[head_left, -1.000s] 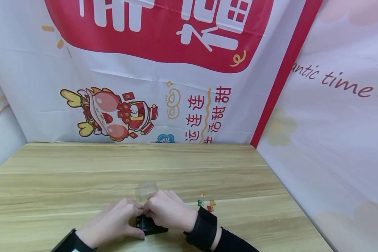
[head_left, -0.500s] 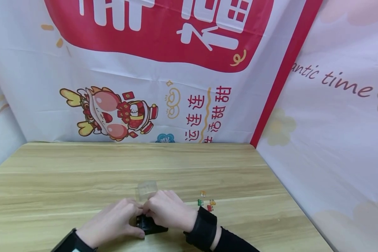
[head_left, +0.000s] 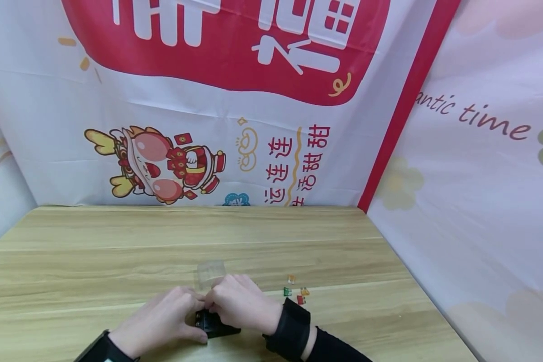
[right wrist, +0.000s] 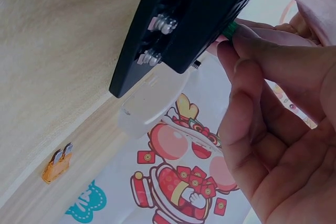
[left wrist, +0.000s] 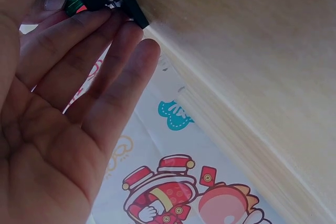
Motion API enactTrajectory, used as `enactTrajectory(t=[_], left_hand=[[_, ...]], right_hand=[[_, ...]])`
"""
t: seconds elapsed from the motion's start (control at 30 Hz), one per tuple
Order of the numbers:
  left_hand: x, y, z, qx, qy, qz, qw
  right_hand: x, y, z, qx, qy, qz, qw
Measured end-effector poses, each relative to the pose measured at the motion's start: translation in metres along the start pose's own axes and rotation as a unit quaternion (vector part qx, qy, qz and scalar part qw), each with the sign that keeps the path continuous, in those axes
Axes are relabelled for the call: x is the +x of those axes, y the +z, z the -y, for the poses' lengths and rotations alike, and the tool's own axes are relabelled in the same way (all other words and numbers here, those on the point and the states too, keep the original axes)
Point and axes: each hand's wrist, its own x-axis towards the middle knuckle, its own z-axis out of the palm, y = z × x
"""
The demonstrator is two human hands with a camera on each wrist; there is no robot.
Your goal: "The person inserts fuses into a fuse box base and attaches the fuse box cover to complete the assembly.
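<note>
The black block [head_left: 219, 327] is gripped on the table [head_left: 366, 332] by the left hand [head_left: 165, 317], while a green piece [right wrist: 229, 29] at its edge is pinched by the right hand [head_left: 244, 302]. No shift is seen from a second ago; progress seems slight.

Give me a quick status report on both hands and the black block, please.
Left hand gripping black block. Right hand pinching green piece at its edge. Nothing visibly in the way.
</note>
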Motion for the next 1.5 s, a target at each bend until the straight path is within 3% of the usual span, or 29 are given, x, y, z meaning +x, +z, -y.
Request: enactTrajectory(t=[0.6,0.9,1.5], left_hand=[[0.002,0.0,-0.0005,-0.02,0.01,-0.009,0.9997],[0.0019,-0.001,-0.0011,-0.021,-0.003,-0.007,0.9997],[-0.0014,0.001,0.0009,-0.046,-0.016,-0.003,0.9988]], right_hand=[[-0.0013,0.0003,-0.0008,-0.007,0.006,-0.02,1.0],[-0.0002,0.0024,-0.0004,0.007,0.01,-0.02,1.0],[-0.0032,0.0006,0.005,-0.066,-0.003,-0.03,0.997]])
